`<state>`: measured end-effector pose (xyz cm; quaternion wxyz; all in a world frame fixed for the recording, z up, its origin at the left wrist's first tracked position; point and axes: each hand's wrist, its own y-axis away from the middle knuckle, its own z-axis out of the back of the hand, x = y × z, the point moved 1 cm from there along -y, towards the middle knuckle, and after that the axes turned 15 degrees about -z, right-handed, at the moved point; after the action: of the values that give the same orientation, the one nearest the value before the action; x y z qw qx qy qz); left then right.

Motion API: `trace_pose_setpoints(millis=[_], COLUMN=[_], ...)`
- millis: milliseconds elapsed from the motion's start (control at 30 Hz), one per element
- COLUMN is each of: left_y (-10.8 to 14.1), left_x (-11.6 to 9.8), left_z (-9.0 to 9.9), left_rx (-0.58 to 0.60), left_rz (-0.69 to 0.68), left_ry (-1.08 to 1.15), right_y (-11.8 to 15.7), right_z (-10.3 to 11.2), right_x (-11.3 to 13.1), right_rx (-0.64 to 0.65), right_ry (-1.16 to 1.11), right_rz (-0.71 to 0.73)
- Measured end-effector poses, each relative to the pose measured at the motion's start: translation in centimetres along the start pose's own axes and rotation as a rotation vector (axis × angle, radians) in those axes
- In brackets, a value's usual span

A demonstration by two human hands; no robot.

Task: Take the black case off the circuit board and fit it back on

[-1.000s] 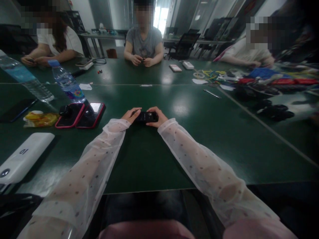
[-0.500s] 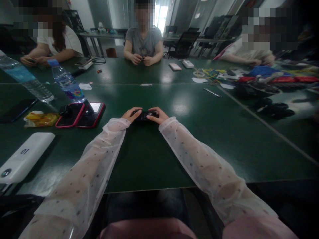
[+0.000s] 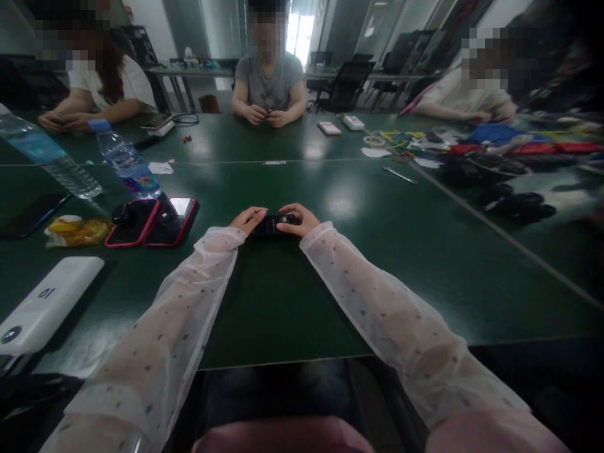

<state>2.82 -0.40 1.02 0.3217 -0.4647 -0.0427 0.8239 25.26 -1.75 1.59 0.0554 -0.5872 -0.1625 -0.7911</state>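
A small black device (image 3: 270, 226) with a dark face and small light marks is held low over the green table (image 3: 283, 302), straight ahead of me. My left hand (image 3: 248, 220) grips its left end, thumb along the top. Around its right end my right hand (image 3: 301, 220) is closed, with the thumb on the front near a small light square. Both forearms wear sheer white dotted sleeves. The fingers behind the device are mostly hidden.
To the left are two pink-edged phones (image 3: 170, 221) (image 3: 134, 223), a yellow packet (image 3: 79, 231), a white power bank (image 3: 51, 305) and two bottles (image 3: 127, 160) (image 3: 51, 154). Cables (image 3: 396, 139) and dark items (image 3: 514, 202) lie right. Three people sit opposite.
The device has tilted slightly, showing more of its dark face, and my left fingers have shifted a little on it. The whole view has moved slightly.
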Motion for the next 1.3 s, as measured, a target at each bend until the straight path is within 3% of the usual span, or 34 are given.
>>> trace_pose_setpoints(millis=[300,567,867,1133,1300], left_y=[0.0,0.0,0.2,0.0,-0.1], left_x=[-0.1,0.5,1.1,0.9,1.3], left_z=[0.1,-0.2,-0.2,0.3,0.1], left_rx=[-0.03,-0.142,-0.08,-0.026,-0.031], left_rz=[-0.002,-0.038,-0.086,-0.094,-0.068], left_ry=[-0.022,0.076,0.053,-0.007,0.042], right_y=[-0.1,-0.9,-1.1,-0.9,-0.9], right_z=[-0.3,-0.7,0.3,0.1,-0.1], right_x=[0.1,-1.5,-1.5,-1.2,-1.3], right_rx=[-0.055,-0.33,-0.148,-0.162,-0.182], right_ry=[0.129,0.27,0.28,0.299,0.153], right_rz=[0.087,0.027,0.187,0.187,0.193])
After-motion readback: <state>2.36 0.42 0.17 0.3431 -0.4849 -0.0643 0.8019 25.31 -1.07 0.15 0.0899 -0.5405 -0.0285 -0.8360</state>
